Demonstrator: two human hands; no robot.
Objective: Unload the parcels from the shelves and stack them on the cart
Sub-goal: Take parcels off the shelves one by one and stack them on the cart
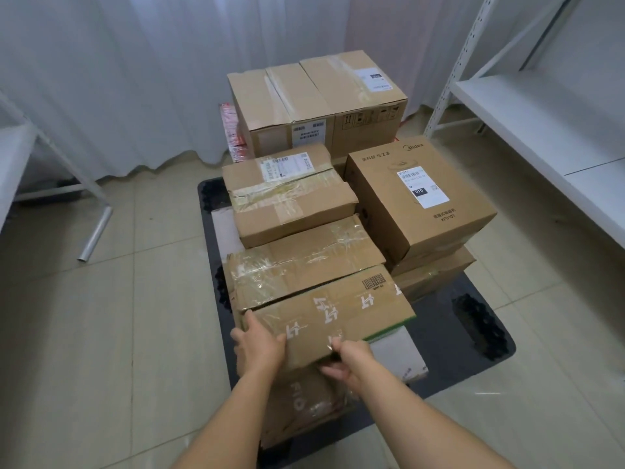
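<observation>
Floor tiles [101, 333] lie bare along the left side of the cart [473, 333], out to the leg of a white frame [96, 228]. On the right a narrower strip of tile runs between the cart's edge and the white shelves [541, 123]. The cart's dark deck shows uncovered at its near right corner and along its far left rim.

Both hands are on the nearest parcel [334, 316], a flat brown carton printed with white characters and a barcode, edged in green along its right side. It sits tilted, its far end resting on a tape-wrapped box [297, 262], its near end over a crumpled brown package [304, 401]. The left hand [258, 343] wraps the carton's near left corner, thumb on top, grip closed on it. The right hand [348, 360] holds the near edge, thumb above and fingers curled beneath.

Behind stand more cartons: a taped one [291, 194], a cube-shaped labelled box [419, 194], and two large boxes [318, 99] at the far end before a white curtain [135, 79].
</observation>
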